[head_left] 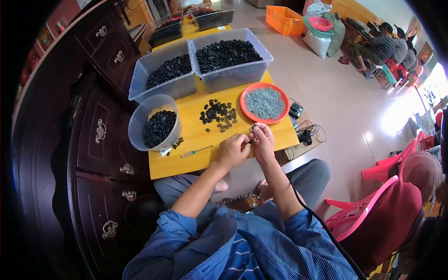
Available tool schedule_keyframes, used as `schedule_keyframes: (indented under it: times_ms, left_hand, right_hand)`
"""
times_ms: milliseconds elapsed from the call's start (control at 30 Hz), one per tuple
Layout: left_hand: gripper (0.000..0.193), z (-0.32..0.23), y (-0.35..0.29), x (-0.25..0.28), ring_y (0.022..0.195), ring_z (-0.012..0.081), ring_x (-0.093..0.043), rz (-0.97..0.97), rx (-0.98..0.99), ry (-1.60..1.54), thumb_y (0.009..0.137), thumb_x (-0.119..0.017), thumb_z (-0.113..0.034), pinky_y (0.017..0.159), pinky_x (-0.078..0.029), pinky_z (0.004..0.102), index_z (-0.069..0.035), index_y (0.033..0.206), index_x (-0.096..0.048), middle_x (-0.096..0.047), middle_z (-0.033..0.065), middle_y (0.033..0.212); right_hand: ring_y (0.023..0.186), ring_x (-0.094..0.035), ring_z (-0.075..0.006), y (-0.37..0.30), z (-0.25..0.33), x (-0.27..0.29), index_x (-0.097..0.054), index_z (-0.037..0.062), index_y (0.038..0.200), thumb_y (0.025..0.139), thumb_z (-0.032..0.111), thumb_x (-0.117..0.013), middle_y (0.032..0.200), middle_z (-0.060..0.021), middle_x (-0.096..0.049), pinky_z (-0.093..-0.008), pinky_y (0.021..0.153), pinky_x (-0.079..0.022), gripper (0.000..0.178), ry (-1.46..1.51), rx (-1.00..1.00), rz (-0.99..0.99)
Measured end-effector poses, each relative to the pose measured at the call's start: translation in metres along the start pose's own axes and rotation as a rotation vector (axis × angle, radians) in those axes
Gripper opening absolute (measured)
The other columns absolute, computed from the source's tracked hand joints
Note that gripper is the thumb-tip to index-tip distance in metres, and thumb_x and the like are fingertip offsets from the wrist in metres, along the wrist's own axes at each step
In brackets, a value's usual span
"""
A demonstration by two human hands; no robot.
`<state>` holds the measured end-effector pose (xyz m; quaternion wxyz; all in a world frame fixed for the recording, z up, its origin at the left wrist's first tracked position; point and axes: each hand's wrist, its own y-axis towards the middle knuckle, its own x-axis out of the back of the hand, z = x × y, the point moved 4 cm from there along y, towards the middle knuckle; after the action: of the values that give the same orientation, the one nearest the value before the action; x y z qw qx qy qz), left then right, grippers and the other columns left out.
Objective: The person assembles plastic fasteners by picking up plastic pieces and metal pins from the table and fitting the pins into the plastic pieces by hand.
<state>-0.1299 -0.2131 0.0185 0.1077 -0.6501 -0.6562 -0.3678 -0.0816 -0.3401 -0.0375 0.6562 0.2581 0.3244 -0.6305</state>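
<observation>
Above the table's near edge my hands meet, fingers closed. A small black piece (251, 141) shows between them, gripped in my left hand's (232, 150) fingertips. My right hand (263, 143) pinches a small dark part (254, 126) at its thumb and forefinger; its exact shape is too small to make out. Just beyond my hands lies a loose pile of black oval pieces (217, 111), some with open centres. A red-orange round plate (243, 106) full of small clear-grey parts (264, 102) sits beside it, to the right.
On the yellow table (161, 170) are a round clear tub (135, 131) of black pieces, a thin screwdriver (189, 154), and two large clear bins (228, 81) behind. Dark drawers (98, 130) stand left. Cables (313, 133) lie at the right; pink chairs (373, 205) stand farther right. Other people sit in back.
</observation>
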Motion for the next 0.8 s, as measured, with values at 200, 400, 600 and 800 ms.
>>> schedule_keyframes:
  times_ms: [200, 400, 600, 800]
  left_hand:
    - [0.011, -0.017, -0.005, -0.011, 0.075, 0.0367, -0.065, 0.124, -0.191, 0.073, 0.079, -0.064, -0.011, 0.066, -0.053, 0.0469, -0.006, 0.085, -0.056, -0.064, 0.0138, 0.080]
    - [0.010, -0.022, 0.000, -0.009, 0.079, 0.0364, -0.066, 0.167, -0.212, 0.029, 0.080, -0.065, -0.009, 0.068, -0.054, 0.0462, -0.005, 0.088, -0.060, -0.067, 0.0138, 0.084]
    - [0.010, -0.008, -0.009, -0.028, 0.065, 0.0106, -0.061, -0.013, 0.008, -0.354, 0.087, -0.068, -0.002, 0.062, -0.051, 0.0270, -0.002, 0.097, -0.067, -0.067, 0.0039, 0.077]
    - [0.015, 0.000, -0.017, -0.034, 0.082, 0.0092, -0.064, -0.054, 0.012, -0.432, 0.091, -0.064, 0.001, 0.071, -0.052, 0.0259, 0.002, 0.105, -0.069, -0.069, 0.0038, 0.093]
  right_hand:
    - [0.074, -0.061, -0.0090, -0.001, -0.004, 0.002, -0.058, 0.0082, 0.108, 0.097, 0.006, -0.061, 0.093, -0.0032, -0.064, -0.0221, 0.069, -0.053, 0.011, 0.017, -0.046, -0.045]
    - [0.073, -0.060, -0.0091, -0.001, -0.003, 0.001, -0.057, 0.0086, 0.109, 0.098, 0.006, -0.060, 0.092, -0.0031, -0.063, -0.0216, 0.068, -0.053, 0.012, -0.001, -0.059, -0.024]
    - [0.072, -0.060, -0.0091, 0.000, -0.005, 0.001, -0.057, 0.0087, 0.107, 0.098, 0.007, -0.060, 0.089, -0.0029, -0.063, -0.0221, 0.065, -0.052, 0.010, 0.046, -0.064, -0.052]
    - [0.070, -0.059, -0.0102, 0.001, -0.006, -0.002, -0.058, 0.0100, 0.106, 0.097, 0.008, -0.062, 0.089, -0.0032, -0.063, -0.0231, 0.063, -0.052, 0.010, 0.128, -0.084, -0.095]
